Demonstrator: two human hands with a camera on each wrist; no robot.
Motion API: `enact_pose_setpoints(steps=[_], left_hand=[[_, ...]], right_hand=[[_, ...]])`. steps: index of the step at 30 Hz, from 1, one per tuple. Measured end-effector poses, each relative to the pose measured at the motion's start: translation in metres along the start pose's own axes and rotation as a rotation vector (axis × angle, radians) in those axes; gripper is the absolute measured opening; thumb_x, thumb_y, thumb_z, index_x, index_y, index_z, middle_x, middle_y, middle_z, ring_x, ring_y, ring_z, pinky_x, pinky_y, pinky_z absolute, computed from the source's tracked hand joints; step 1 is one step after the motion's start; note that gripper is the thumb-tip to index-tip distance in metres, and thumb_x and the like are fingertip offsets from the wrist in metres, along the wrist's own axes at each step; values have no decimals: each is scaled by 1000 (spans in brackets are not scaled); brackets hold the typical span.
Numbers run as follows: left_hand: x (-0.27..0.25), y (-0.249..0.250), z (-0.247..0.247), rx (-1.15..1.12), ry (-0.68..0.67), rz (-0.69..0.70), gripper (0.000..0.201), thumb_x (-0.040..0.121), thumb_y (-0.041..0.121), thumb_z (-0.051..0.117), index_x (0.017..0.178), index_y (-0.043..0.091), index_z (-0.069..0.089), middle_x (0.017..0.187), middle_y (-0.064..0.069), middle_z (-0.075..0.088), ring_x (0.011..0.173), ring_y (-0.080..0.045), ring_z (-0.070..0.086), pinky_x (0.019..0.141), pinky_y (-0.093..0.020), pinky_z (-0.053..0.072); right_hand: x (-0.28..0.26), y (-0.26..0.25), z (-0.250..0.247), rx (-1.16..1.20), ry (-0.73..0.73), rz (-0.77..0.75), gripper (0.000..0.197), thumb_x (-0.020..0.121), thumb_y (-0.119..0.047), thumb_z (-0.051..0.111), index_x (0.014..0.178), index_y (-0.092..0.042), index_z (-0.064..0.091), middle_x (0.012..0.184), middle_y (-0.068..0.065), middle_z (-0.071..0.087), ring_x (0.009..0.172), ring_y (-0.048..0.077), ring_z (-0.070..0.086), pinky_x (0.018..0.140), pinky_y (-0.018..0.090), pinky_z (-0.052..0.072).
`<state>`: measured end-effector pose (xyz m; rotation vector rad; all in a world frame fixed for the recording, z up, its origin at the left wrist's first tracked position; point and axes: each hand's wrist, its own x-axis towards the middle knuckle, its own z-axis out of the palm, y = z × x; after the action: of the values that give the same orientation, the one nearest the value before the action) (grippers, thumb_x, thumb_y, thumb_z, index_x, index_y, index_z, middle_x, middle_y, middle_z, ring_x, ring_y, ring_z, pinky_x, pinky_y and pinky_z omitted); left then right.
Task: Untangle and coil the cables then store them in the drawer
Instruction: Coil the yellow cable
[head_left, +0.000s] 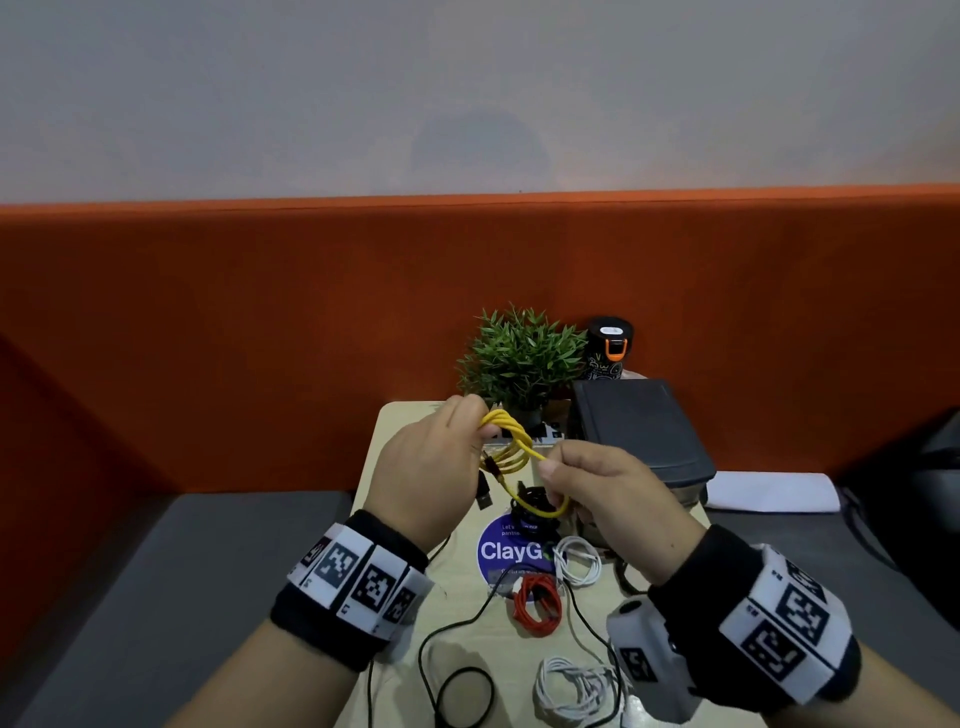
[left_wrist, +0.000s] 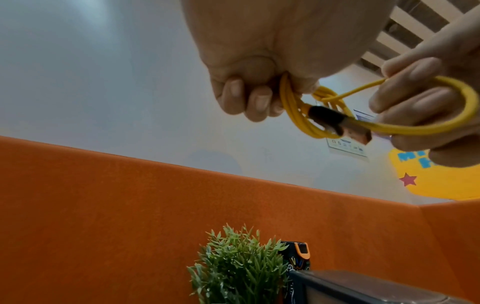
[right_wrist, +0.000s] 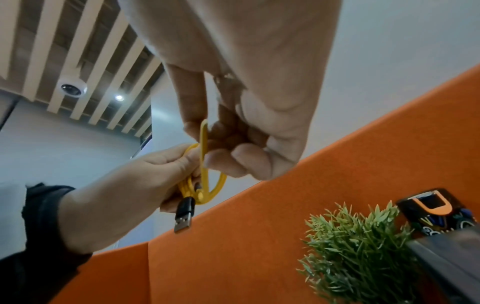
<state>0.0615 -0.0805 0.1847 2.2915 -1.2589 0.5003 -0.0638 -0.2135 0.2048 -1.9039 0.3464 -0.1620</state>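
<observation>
The yellow cable (head_left: 511, 452) is held above the table (head_left: 400, 467) between both hands: its gathered loops are gripped in the curled fingers of the left hand (head_left: 428, 467), while the free strand is pinched between thumb and fingers of the right hand (head_left: 610, 493). The strand runs from the coil straight toward the right hand, its last loop hanging just below that hand. The next wrap is judged to need the right hand carrying the strand back toward the left, the nearer hand to the coil

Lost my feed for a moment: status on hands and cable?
Left hand grips yellow USB cable coil; right hand pinches its loose loop. Red cable, white cables on table. Nothing blocking.
</observation>
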Motion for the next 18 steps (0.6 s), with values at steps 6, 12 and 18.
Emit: enact_pose_setpoints(steps=[6, 12, 18], left_hand=[[0, -5, -3, 66, -29, 90, 21, 90, 26, 36, 76, 17, 50, 66, 2, 52, 48, -20, 47, 43, -23, 24], [-2, 7, 0, -192, -110, -66, 32, 100, 41, 21, 87, 19, 42, 76, 11, 42, 65, -14, 40, 56, -27, 24], [-3, 18, -1, -534, -158, -152, 49, 92, 48, 25, 105, 10, 52, 85, -5, 57, 74, -15, 51, 67, -37, 42]], right_hand=[[0, -1, -10, -374, -50, -42, 33, 98, -21, 48, 68, -28, 60, 79, -7, 47, 71, 2, 47, 65, 13, 36], [7, 6, -6, -631, 82, -81, 21, 97, -25, 52, 99, -18, 72, 82, -7, 38, 78, 9, 41, 64, 13, 32], [8, 10, 1, -307, 191, -68, 20, 91, -12, 56, 97, -20, 74, 85, 1, 66, 81, 17, 62, 77, 33, 51]])
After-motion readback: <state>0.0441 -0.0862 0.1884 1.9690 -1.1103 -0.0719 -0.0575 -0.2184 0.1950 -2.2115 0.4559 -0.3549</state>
